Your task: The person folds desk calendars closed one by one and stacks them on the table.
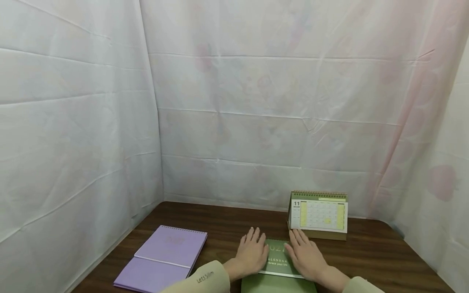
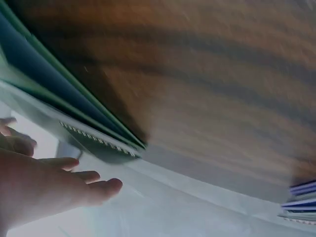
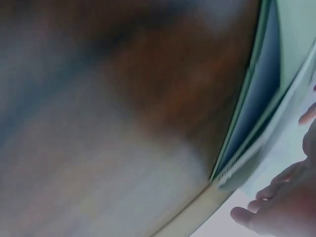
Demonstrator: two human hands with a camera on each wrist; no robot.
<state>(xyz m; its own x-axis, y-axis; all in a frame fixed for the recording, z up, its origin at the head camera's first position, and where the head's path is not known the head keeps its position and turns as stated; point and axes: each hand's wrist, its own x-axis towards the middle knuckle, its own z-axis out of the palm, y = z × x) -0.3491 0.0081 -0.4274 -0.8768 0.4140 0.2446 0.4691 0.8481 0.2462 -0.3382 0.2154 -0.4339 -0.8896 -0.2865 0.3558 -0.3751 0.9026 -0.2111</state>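
Note:
A green desk calendar [image 1: 277, 266] with gold lettering and a top coil lies in front of me, its lower part plain lighter green. My left hand [image 1: 250, 254] is spread flat over its left edge, fingers straight and pointing away. Over the right edge lies my right hand [image 1: 307, 256], likewise flat. Seen from the left wrist, the layered edge of the green calendar [image 2: 98, 132] is slightly parted, with the left hand [image 2: 49, 180] above it. The right wrist view has the right hand [image 3: 291, 197] beside the same calendar [image 3: 259, 111]. Whether the palms press on the cover is unclear.
On the left of the brown wooden table [image 1: 227, 221] lies a purple calendar [image 1: 176, 244] with a white band. A green desk calendar [image 1: 318, 217] showing an 11 page stands upright behind my right hand. Pale curtains [image 1: 234, 138] enclose the table's back and sides.

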